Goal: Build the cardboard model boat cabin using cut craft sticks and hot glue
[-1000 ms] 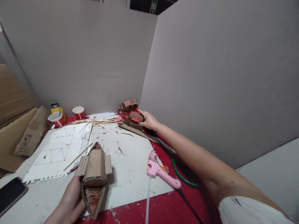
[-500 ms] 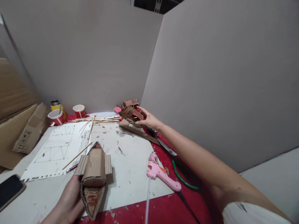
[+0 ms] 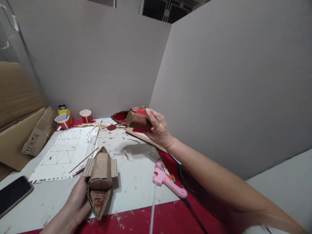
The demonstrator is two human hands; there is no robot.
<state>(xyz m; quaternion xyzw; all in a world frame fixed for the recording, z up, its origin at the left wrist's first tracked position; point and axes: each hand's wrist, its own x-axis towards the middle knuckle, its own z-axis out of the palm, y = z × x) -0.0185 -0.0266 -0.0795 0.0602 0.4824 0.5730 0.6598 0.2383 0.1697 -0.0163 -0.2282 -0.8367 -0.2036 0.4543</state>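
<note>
At lower left, the left hand [image 3: 77, 199] seems closed on a cardboard boat [image 3: 100, 170], fingers mostly hidden; squeezing could crush its side flaps [image 3: 89, 168]. At centre, a reddish-brown boat [image 3: 140, 121] is raised, the right hand [image 3: 159, 128] clamped on its end; slackening could drop it. Lower right of centre, a dipping forearm [image 3: 200, 164] could knock the pink glue gun [image 3: 168, 182].

This looks like a craft or model-making workspace, set in a corner where 2 plain grey partition panels [image 3: 85, 65] [image 3: 231, 81] meet. A white sheet [image 3: 136, 191] littered with scraps lies over a red table covering [image 3: 136, 218]. On it are a pink hot-glue gun [image 3: 170, 185], thin wooden sticks [image 3: 102, 126] and a page of truss-like drawings [image 3: 64, 157]; a cardboard model boat [image 3: 102, 167] and cut cardboard [image 3: 19, 86] also show. The kind of building cannot be told.
</note>
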